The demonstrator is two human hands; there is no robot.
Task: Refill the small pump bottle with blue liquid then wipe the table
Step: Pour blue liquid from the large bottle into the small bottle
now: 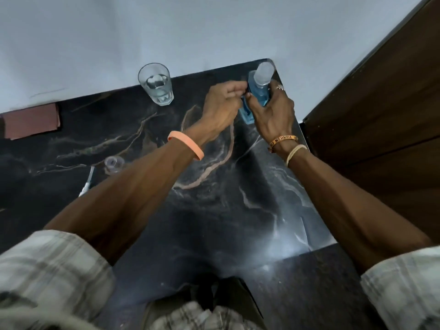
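Observation:
A bottle of blue liquid (258, 88) with a clear cap stands at the far right corner of the black marble table (214, 198). My right hand (271, 113) is wrapped around its body. My left hand (223, 103) pinches at the bottle's left side with thumb and fingers; a second blue shape (245, 113) shows low between the hands, and I cannot tell whether it is another bottle. A small clear cap (114, 164) and a white pump tube (87, 183) lie on the table at the left, partly hidden by my left forearm.
A drinking glass (157, 84) with some water stands by the grey wall at the table's back edge. A reddish-brown block (32, 121) sits at the far left. A wooden door (381, 115) borders the table's right side.

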